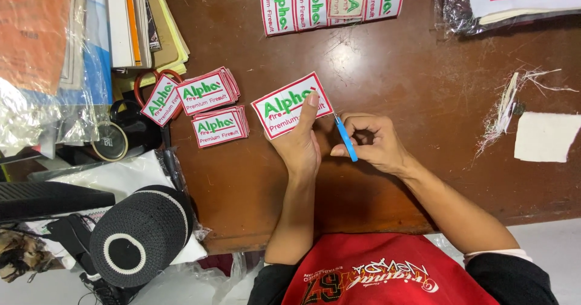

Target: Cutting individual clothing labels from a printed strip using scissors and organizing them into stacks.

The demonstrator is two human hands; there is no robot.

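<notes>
Patch [292, 105], white with a red border and green lettering, lies flat on the brown table [393, 69], pinned under the fingers of the left hand [301, 141]. The right hand [375, 143] is closed around small blue-handled snips [345, 138], whose tip sits at the patch's right edge. Judging by the layout, trimming looks partly done: two small stacks of patches [213, 108] sit to the left, while an uncut strip [333, 1] waits at the table's far edge.
</notes>
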